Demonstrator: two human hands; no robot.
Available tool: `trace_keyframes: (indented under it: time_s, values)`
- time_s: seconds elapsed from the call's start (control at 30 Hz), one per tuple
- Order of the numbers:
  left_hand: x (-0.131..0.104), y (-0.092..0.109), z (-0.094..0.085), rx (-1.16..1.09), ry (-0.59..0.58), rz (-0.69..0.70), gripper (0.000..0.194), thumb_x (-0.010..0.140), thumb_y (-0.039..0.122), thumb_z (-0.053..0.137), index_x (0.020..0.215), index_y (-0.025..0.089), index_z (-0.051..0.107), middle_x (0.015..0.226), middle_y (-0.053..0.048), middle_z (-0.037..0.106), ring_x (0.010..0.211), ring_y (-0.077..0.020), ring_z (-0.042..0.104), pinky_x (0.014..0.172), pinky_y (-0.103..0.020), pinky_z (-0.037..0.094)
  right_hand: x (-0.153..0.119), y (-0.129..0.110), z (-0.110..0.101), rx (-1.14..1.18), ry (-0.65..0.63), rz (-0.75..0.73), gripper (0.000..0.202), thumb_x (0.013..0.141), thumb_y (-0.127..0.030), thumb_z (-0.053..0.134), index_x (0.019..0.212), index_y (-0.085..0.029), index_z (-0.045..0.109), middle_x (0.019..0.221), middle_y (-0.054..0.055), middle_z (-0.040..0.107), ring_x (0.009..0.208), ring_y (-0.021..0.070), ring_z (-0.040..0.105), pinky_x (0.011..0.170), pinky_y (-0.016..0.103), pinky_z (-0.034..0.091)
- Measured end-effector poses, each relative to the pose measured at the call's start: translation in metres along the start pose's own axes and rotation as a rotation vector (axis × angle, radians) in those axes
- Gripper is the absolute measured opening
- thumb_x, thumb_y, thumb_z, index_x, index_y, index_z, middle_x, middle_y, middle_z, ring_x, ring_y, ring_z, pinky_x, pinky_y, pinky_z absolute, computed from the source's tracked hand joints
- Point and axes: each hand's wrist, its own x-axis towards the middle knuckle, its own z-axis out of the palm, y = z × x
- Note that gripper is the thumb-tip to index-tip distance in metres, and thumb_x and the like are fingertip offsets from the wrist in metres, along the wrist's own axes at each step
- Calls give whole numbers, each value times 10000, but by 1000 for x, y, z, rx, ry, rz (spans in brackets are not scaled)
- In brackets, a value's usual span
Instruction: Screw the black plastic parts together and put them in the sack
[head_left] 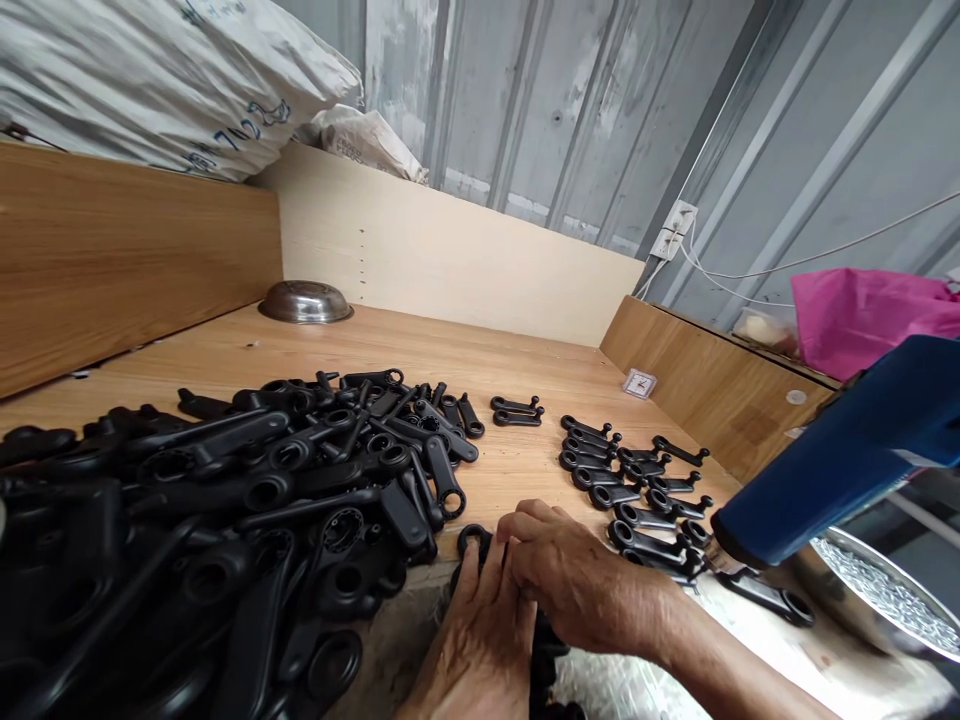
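Note:
My left hand (480, 625) lies over a row of black crank handles at the near edge of the table, its fingers closed on one crank handle (472, 540) whose ring end shows past the fingertips. Against it presses my right hand (574, 575), fingers bent together in a pinch; what they hold is hidden. More black parts show below and between the wrists. To the left spreads a big pile of black crank handles (262, 490). Several more crank handles (592, 460) lie in rows on the right.
A blue cylindrical tool (832, 460) slants in from the right, its tip above the table. Under it stands a metal bowl (885, 590) of small shiny screws or pins. An upturned steel bowl (306, 302) sits at the back left. Wooden boards (465, 260) wall the table.

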Motion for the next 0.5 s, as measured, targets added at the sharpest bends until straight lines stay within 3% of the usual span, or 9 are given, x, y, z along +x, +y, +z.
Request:
trace_keyframes:
  time_s: [0.13, 0.27, 0.5]
  values:
    - [3, 5, -10, 3, -29, -38, 601, 747, 74, 503, 1328, 106, 352, 1349, -178, 408, 1257, -362, 337, 998, -534, 322, -3, 1, 4, 59, 35, 25, 134, 718, 1, 496, 734, -121, 549, 1009, 83, 553, 945, 187, 445, 801, 267, 405]
    - [5, 9, -14, 20, -46, -95, 578, 760, 55, 482, 1321, 143, 378, 1346, -149, 427, 1254, -321, 360, 1016, -513, 307, -7, -2, 4, -20, 62, 13, 150, 756, -25, 488, 708, -140, 573, 936, 63, 583, 927, 197, 442, 813, 316, 370]
    - [8, 12, -24, -49, -152, -137, 674, 789, 241, 555, 1391, 174, 259, 1366, -149, 404, 1278, -347, 308, 1014, -540, 304, -8, -6, 0, -56, 25, 50, 143, 735, -39, 523, 754, -149, 613, 935, 54, 609, 923, 208, 448, 816, 346, 348]
